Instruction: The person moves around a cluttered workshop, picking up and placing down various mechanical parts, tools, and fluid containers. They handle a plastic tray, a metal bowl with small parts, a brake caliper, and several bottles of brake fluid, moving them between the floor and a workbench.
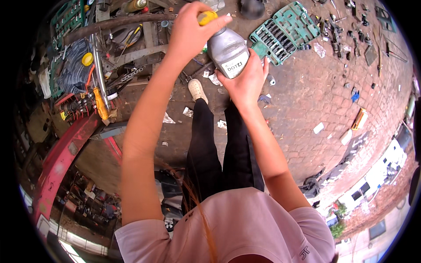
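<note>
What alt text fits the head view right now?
Left hand grips the yellow cap of a grey bottle that the right hand holds from below, above a brick floor littered with tools and an open green socket case.

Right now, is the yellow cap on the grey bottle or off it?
On. The yellow cap sits atop the grey bottle, gripped by the left hand; the right hand holds the body. How tightly it's screwed: cannot tell.

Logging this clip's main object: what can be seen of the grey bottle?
The grey bottle looks like plastic, squat with rounded shoulders, a white label on its side and a yellow cap. It is held in the air, roughly upright. The right hand cups its body from below; the left hand grips the cap.
</note>
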### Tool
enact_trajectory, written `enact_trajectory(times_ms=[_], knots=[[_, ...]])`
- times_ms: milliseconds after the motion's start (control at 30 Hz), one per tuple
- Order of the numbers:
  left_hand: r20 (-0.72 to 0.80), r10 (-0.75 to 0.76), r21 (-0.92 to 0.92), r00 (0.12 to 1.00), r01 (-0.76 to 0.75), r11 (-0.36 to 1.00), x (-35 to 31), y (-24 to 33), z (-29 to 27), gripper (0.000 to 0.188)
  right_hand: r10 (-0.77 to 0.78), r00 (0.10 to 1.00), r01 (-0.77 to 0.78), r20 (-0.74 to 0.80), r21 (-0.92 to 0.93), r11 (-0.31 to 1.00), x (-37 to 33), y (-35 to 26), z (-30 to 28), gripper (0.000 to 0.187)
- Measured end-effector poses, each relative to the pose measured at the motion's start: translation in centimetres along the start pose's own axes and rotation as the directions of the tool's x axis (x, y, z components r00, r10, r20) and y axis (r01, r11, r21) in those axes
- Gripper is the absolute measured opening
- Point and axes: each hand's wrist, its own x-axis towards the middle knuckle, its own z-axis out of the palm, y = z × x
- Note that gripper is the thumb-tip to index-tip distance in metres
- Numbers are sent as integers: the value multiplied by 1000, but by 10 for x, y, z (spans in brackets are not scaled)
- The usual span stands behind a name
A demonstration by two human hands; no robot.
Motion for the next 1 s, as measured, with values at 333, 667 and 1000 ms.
enact_trajectory(times_ms=[333, 667, 1000], knots=[[236, -481, -622, 844, 512, 592, -55, -31, 11, 26, 88, 996, -86, -33, 47, 995, 3, 9, 3, 86], [301, -244, -431, 922, 360, 828, -71, -35, 68, 57, 59, 995, -51, -81, 100, 994, -3, 25, 15, 80], [406, -384, -438, 829, 545, 715, -50, -99, 100, 49, 430, 900, -428, 70, 330, 841, -82, 179, 71, 60]])
